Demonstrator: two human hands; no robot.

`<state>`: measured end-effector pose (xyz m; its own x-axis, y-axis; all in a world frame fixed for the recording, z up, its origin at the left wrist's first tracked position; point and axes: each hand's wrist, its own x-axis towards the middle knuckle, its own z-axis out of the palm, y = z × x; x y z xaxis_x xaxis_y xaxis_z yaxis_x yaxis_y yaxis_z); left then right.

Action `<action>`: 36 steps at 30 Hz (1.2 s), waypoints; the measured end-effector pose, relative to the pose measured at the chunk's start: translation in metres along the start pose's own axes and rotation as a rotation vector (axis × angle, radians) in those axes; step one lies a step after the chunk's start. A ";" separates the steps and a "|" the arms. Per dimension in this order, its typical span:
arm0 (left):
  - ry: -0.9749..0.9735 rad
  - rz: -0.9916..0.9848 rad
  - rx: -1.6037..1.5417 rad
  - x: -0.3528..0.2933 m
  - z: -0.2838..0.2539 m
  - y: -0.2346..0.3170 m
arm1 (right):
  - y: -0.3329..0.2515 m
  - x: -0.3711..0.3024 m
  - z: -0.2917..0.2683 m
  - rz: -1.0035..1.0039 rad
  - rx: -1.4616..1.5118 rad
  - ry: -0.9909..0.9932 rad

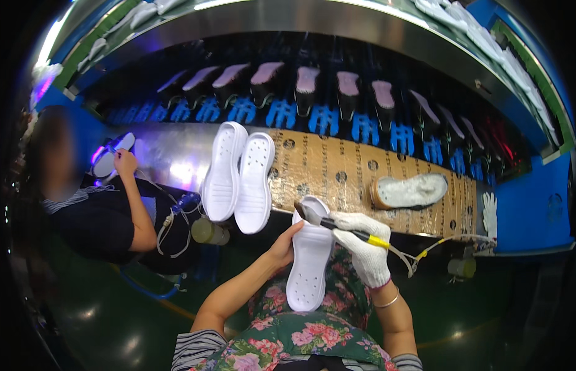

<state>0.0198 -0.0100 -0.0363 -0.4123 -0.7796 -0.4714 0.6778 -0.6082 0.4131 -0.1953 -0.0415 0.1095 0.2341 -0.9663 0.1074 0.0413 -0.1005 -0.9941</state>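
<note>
A white shoe sole (309,266) is held upright in front of my apron by my bare left hand (282,247), its thumb at the sole's left edge. My right hand (362,244), in a white knitted glove, is closed around a dark-handled brush (350,230) with yellow tape and a pale tube at its rear end. The brush's bristles rest at the upper part of the sole's inner face. Two more white soles, a left one (223,173) and a right one (255,182), lie side by side beyond my left hand.
Brown printed paper (325,179) covers the bench, with a white-filled oblong dish (412,190) on it. A white glove (490,215) hangs at the right. Behind run shoe uppers (308,83) over blue holders (324,120). A co-worker (96,210) handles a sole (113,157) at left.
</note>
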 end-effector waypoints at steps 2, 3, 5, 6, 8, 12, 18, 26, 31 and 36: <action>-0.299 -0.073 -0.038 -0.017 -0.005 -0.025 | 0.005 0.002 0.000 -0.065 -0.066 0.008; -0.624 -0.162 -0.189 -0.025 -0.015 -0.032 | 0.006 0.005 -0.001 -0.108 -0.111 -0.005; -0.531 -0.208 -0.337 -0.034 -0.008 -0.034 | 0.006 0.009 0.001 -0.202 -0.176 -0.015; -0.506 -0.158 -0.343 -0.030 -0.004 -0.032 | 0.008 0.011 0.001 -0.225 -0.200 -0.016; -0.487 -0.044 -0.356 -0.022 0.009 -0.022 | 0.007 0.012 0.002 -0.298 -0.300 -0.041; -0.229 0.118 -0.327 -0.021 0.051 0.005 | 0.000 0.029 0.007 -0.529 -0.483 -0.066; -0.118 0.291 0.139 -0.024 0.075 0.004 | 0.011 0.052 0.021 -0.839 -0.712 0.027; -0.003 0.335 0.133 -0.022 0.058 0.007 | 0.005 0.037 0.026 -0.621 -0.332 -0.221; -0.256 0.271 -0.211 -0.010 0.022 -0.001 | 0.018 0.039 0.029 -0.834 -0.576 -0.170; -0.346 0.349 -0.306 -0.007 0.013 0.010 | 0.009 0.034 0.022 -0.648 -0.294 -0.321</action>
<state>0.0215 -0.0126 -0.0190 -0.2733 -0.9609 -0.0440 0.9332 -0.2759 0.2303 -0.1659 -0.0702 0.1048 0.5223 -0.5822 0.6231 0.0171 -0.7234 -0.6902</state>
